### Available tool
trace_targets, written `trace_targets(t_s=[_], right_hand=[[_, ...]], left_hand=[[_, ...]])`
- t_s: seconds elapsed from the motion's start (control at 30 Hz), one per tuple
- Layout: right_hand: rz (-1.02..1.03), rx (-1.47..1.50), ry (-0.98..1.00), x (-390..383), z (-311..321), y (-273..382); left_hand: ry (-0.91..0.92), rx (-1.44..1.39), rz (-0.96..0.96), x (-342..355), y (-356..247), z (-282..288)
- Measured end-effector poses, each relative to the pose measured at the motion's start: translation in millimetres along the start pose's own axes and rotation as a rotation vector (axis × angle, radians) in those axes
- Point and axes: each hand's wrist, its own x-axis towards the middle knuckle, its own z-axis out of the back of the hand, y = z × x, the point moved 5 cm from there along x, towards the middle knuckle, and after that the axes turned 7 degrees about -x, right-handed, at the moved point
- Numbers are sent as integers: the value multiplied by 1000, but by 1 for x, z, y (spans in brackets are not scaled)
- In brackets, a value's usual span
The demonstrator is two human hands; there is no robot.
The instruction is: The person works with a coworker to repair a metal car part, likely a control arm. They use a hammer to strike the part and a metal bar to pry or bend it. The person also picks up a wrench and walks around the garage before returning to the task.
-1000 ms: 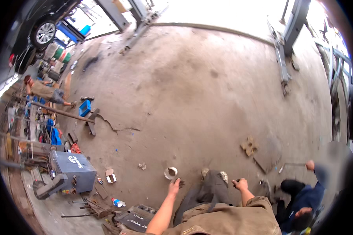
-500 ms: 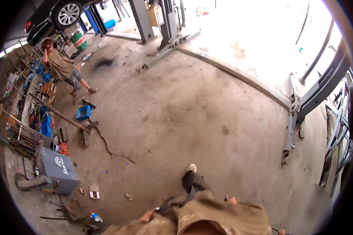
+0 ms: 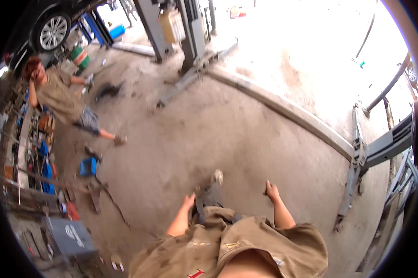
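My left hand [image 3: 189, 200] hangs beside my left leg, close to my dark trousers [image 3: 211, 196]. Its fingers are blurred and I see nothing held in it. On the other side my right hand [image 3: 271, 190] is held away from my body over the concrete floor, with the fingers curled in. A dark patch shows at those fingers, too small to name. I wear a loose brown shirt [image 3: 181, 252], and one light shoe [image 3: 217, 176] is stretched forward.
Another person [image 3: 65, 97] walks at the left, one hand raised to the head. Near them lie a blue bin [image 3: 88, 167] and a long metal bar [image 3: 56, 182]. A grey machine [image 3: 70, 236] stands lower left. Lift posts [image 3: 190, 34] and a floor beam [image 3: 283, 109] cross ahead; a black car [image 3: 32, 23] is raised.
Both my hands have come forward into fuller view. I have moved ahead, so the bin and machine sit lower left. The other person appears nearer, further left, mid-stride.
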Motion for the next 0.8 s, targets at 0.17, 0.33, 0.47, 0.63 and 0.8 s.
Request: trace_targets(t_s=[0.17,0.33,0.47,0.63,0.8], right_hand=[[-257,243,19,119,1,67],[-373,326,-173,234,57,174],[-440,262,-59,441,53,255],[-377,137,32,682,131,384],[-107,387,-91,974,298,679]], left_hand=[[734,-513,156,183,-71,12],[360,124,92,338,-360,-32],[13,253,10,436,-585,-44],[95,-9,-12,561,-761,-146],[319,-105,-536,590,-1119,-281]])
